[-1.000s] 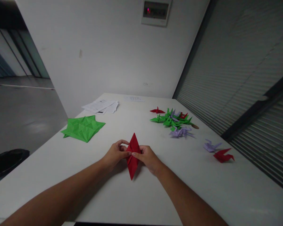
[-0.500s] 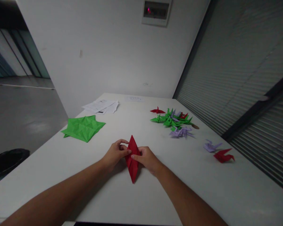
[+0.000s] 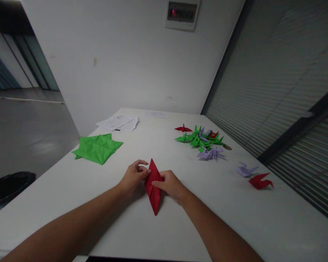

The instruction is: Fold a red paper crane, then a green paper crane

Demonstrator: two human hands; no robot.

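A piece of red origami paper, folded into a long narrow diamond, is held upright-pointed over the near middle of the white table. My left hand pinches its upper left edge between thumb and fingers, with the other fingers curled loosely above. On the opposite edge, my right hand grips the paper, thumb lying across the front and fingers tucked behind. The fingertips behind the paper are hidden.
Creased green paper sheets lie at the left. Several folded cranes are heaped at the back right, with a purple crane and a red crane nearer. Printed papers lie by the wall. A black bin stands on the floor.
My left thumb has slid up along the paper's left edge. The red paper has tilted slightly, its top point leaning left. My right hand keeps its grip.
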